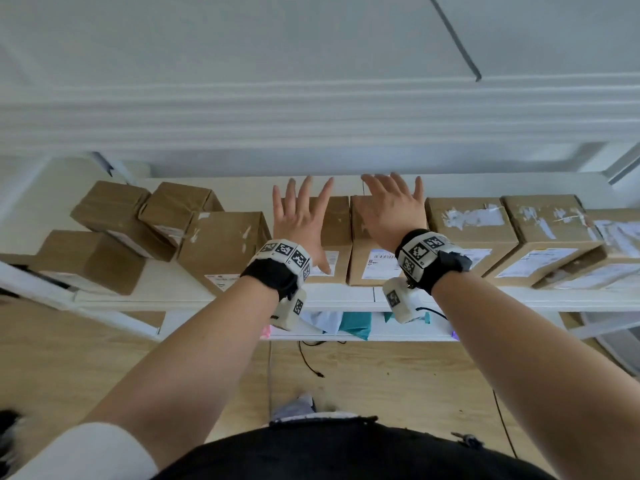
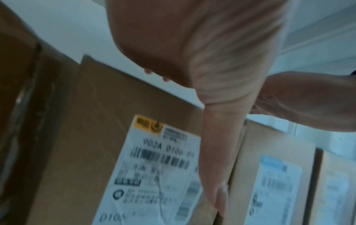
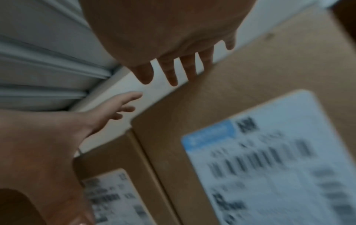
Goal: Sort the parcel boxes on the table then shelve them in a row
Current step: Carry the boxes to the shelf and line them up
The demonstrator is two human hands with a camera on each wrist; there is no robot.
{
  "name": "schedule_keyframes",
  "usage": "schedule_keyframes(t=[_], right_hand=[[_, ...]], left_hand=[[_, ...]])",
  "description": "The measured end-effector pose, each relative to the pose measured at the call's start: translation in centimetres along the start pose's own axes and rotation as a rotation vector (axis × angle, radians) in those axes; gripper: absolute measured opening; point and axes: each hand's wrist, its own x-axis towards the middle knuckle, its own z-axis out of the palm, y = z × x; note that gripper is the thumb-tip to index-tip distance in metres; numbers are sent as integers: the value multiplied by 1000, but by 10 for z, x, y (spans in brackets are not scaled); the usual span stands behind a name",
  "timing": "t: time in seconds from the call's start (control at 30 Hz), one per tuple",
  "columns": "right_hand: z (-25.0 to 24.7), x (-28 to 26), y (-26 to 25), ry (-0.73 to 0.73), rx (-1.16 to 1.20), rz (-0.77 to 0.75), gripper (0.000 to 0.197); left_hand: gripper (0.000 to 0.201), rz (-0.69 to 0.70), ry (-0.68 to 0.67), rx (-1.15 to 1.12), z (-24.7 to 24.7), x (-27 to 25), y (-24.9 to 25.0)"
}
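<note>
Brown parcel boxes stand in a row on a white shelf (image 1: 339,294). My left hand (image 1: 301,216) is open with fingers spread above a box with a yellow-cornered label (image 1: 337,223) (image 2: 96,121). Its thumb (image 2: 215,167) lies along the seam beside the neighbouring box. My right hand (image 1: 394,209) is also open and spread, over that neighbour, a box with a blue-topped label (image 1: 363,265) (image 3: 250,91). Its fingers (image 3: 173,73) reach past the box's far edge. Neither hand holds anything. Whether the palms touch the box tops I cannot tell.
More labelled boxes (image 1: 471,230) (image 1: 550,233) continue the row to the right, and one larger box (image 1: 221,244) stands to the left. Smaller boxes (image 1: 110,209) (image 1: 90,261) lie askew at the far left. Teal and pink bags (image 1: 353,323) lie on the lower shelf. A wall closes the back.
</note>
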Motion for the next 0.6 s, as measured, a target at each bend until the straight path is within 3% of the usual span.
schedule_keyframes(t=[0.17,0.37,0.47,0.6], right_hand=[[-7,13,-59,23,87,-127,57],[24,17,-117,-201,34,-147,52],[41,19,-123,-229,-53,-152,50],[54,17,-116,-125,-78,-173,46]], left_hand=[[165,-106,-103,-30,-20,-26,-43],[157,-205,-319,67,-11,-53,-110],[137,-171,-231,41,7,-50,-128],[115,-79,-65,-86,21,-30,-139]])
